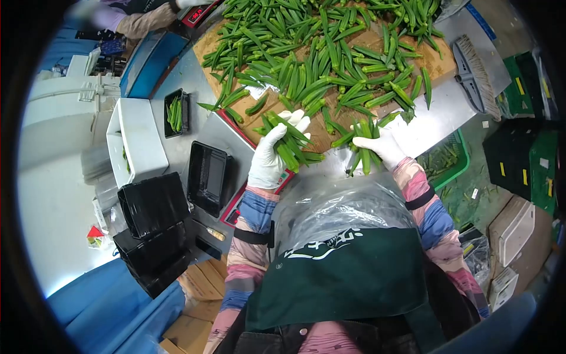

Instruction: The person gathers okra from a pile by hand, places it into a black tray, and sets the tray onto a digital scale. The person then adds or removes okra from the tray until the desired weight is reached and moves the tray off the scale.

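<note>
My left hand (266,160), in a white glove, is closed round a bunch of green okra pods (289,152), its fingers curled over their upper side. To its right, my gloved right hand (386,144) grips another bunch of okra (365,154) near the metal table's front edge. Beyond both hands a large heap of okra (306,56) lies on a brown board (206,47). A red-edged device (283,179) is partly hidden under my left wrist. Left of that wrist sits a black plastic tray (206,177).
A smaller black tray (175,112) holds several okra pods. Stacked black trays (153,206) and a white foam box (141,138) stand at the left. A brush (471,76) lies at the right, above a green crate (463,159). Another person's arm (147,22) reaches in at upper left.
</note>
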`<state>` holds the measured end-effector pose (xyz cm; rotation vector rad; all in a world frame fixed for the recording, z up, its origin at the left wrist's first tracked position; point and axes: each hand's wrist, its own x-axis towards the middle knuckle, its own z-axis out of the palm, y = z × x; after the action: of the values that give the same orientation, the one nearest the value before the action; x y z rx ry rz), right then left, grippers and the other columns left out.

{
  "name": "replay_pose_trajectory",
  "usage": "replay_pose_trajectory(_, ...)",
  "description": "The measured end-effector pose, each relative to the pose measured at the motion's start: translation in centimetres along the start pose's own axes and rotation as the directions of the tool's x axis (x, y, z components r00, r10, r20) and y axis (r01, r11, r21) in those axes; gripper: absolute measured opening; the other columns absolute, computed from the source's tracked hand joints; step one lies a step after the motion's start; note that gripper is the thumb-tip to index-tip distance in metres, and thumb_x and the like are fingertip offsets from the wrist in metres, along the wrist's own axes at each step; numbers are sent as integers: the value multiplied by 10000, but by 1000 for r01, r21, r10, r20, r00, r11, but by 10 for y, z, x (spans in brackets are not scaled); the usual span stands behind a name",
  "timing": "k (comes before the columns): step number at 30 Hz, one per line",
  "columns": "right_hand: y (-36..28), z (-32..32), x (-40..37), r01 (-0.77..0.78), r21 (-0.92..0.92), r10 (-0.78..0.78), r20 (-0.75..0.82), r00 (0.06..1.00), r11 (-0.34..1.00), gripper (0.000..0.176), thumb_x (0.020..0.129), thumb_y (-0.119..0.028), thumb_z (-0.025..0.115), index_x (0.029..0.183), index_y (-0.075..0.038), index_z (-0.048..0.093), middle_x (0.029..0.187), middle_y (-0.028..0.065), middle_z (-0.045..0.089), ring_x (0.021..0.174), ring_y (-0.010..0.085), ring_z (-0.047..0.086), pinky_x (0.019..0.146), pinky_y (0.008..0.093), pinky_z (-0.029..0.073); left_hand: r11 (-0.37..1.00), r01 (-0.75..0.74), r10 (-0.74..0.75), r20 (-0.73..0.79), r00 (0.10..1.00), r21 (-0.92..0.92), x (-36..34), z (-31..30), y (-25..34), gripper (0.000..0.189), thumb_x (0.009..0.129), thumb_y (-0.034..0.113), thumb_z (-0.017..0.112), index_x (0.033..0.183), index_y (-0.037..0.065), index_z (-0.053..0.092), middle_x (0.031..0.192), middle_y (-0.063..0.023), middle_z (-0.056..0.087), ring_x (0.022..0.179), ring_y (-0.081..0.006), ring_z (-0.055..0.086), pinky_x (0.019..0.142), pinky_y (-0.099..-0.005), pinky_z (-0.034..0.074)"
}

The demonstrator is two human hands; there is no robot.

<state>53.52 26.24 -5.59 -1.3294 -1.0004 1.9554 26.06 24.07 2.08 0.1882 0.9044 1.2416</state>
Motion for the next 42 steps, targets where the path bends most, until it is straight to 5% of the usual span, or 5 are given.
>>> replay_pose_trajectory(7, 6, -41, -8, -158, 617, 66, 169, 983, 771, 391, 852, -250, 759, 1179, -49, 685, 998, 75, 707, 926, 188, 657, 840, 316, 523, 564, -75, 151, -13, 989, 822, -7, -23, -8, 335, 827, 27, 729, 1146, 28, 629, 1018, -47, 674, 923, -108, 633, 825, -259, 515)
replay_pose_trajectory(16, 33, -11, 9, 403, -909, -415, 327, 849, 109, 483, 707, -144, 766, 1176, -140, 652, 1227, 51, 597, 1124, 294, 590, 913, 391, 521, -884, -234, -143, 242, 960, 404, -1, -34, -81, 129, 832, 153, 606, 918, 133, 701, 1046, -155, 602, 1027, -327, 581, 890, -481, 476)
replay_pose_trajectory(24, -11, -10, 20, 355, -821, -537, 72, 841, 446, 275, 767, -93, 756, 1033, -81, 687, 946, 45, 693, 918, 231, 653, 769, 349, 535, -620, -348, 131, 530, 838, 704, 8, -23, -48, 278, 743, 107, 724, 1012, 140, 663, 1064, -181, 623, 979, -357, 640, 810, -439, 543)
replay_pose_trajectory(29, -50, 7, 7, -82, 131, 69, 100, 993, 988, 255, 913, -159, 724, 1135, -41, 677, 1028, 66, 734, 874, 148, 685, 703, 280, 532, 825, -172, 62, 217, 974, 539, 6, 26, -26, 594, 875, 43, 699, 1416, 51, 454, 1232, -48, 608, 1122, -188, 607, 972, -371, 503)
replay_pose_trajectory(42, -35, 79, -1, -341, 487, 289, 182, 940, 804, 276, 883, -181, 759, 1118, -59, 680, 958, 46, 714, 783, 161, 673, 690, 339, 552, 901, -55, -19, 166, 986, 431, -37, 22, -17, 677, 844, 47, 744, 1459, 50, 461, 1318, -44, 571, 1180, -146, 553, 1019, -308, 444)
